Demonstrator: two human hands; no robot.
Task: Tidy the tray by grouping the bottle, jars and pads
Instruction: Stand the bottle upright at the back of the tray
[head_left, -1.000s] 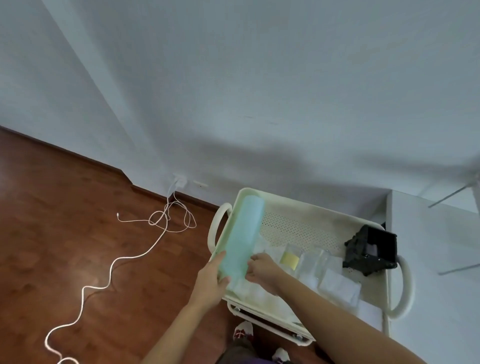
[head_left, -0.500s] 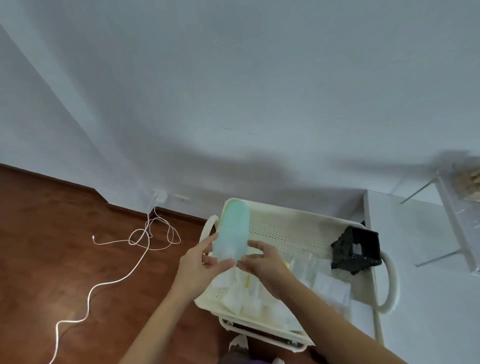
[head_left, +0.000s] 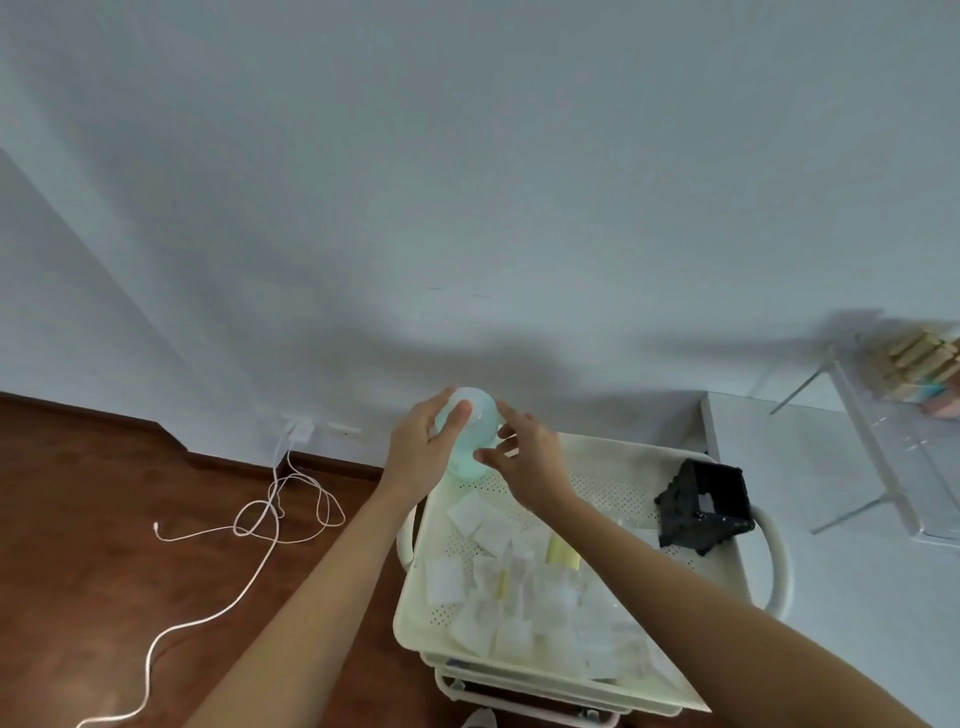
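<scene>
The left hand (head_left: 421, 452) grips the pale green bottle (head_left: 470, 431), upright above the tray's (head_left: 675, 452) far left corner; the right hand (head_left: 524, 457), fingers spread, steadies its side. Best set it down in that corner's bare mesh, clear of the pads (head_left: 483, 519) and rim.

The cream perforated tray (head_left: 597, 480) bears scattered white pads (head_left: 483, 519) (jars blurred among them) and a black holder (head_left: 704, 504).
</scene>
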